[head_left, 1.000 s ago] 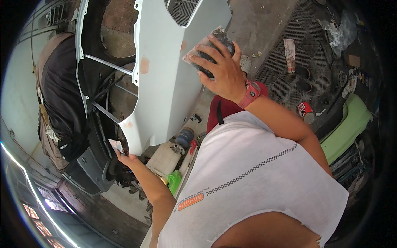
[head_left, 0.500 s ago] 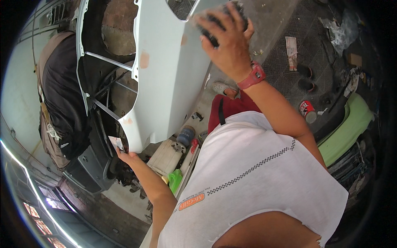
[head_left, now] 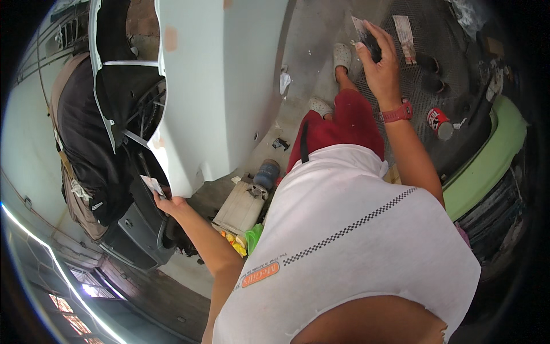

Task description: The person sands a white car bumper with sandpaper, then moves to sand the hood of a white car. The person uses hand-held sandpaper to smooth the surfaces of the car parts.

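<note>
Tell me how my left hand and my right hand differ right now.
Your left hand is beside the near end of the pale car panel; your right hand is away from it, over the floor. The left hand holds a pale sheet, the right hand a dark piece with a pale edge. The right hand has a red watch at its wrist; the left hand shows none. Both are gloveless.

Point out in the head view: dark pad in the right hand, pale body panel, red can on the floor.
dark pad [head_left: 373, 48]: head view, its exposed dark face
pale body panel [head_left: 212, 86]: head view, middle of its visible surface
red can [head_left: 438, 121]: head view, its red side
</note>
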`<state>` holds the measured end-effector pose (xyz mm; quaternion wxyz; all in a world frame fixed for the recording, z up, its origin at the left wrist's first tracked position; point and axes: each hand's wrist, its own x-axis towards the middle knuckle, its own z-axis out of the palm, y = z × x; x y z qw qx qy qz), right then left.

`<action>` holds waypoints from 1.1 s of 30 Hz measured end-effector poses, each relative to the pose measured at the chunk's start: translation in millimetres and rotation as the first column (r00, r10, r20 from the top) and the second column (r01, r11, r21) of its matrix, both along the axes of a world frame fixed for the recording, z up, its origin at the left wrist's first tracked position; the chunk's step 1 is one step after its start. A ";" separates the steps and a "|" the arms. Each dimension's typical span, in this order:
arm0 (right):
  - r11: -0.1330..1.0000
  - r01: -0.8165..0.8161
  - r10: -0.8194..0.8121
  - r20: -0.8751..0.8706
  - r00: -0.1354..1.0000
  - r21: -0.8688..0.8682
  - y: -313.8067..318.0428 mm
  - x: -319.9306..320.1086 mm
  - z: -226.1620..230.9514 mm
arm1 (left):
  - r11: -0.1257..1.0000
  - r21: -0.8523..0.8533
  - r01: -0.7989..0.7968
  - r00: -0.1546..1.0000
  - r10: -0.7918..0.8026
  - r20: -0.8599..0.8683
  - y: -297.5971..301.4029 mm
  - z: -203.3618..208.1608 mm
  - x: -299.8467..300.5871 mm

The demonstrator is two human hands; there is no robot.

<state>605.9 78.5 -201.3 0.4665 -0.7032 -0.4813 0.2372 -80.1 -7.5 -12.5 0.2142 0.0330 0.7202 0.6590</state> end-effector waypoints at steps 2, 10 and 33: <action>0.998 0.041 -0.043 -0.041 0.998 -0.044 -33.7 -9.6 -10.3 | 0.997 0.068 0.024 0.997 -0.030 0.076 2.2 -1.1 3.7; 0.995 0.002 -0.022 -0.195 0.981 -0.102 -153.9 -74.1 -26.5 | 0.973 0.189 0.129 0.981 -0.153 0.118 14.1 -2.2 1.2; 0.661 -0.733 0.644 -0.624 0.443 0.162 -240.1 -118.4 104.1 | 0.712 -0.190 0.676 0.737 -0.655 0.167 -130.8 -50.6 342.8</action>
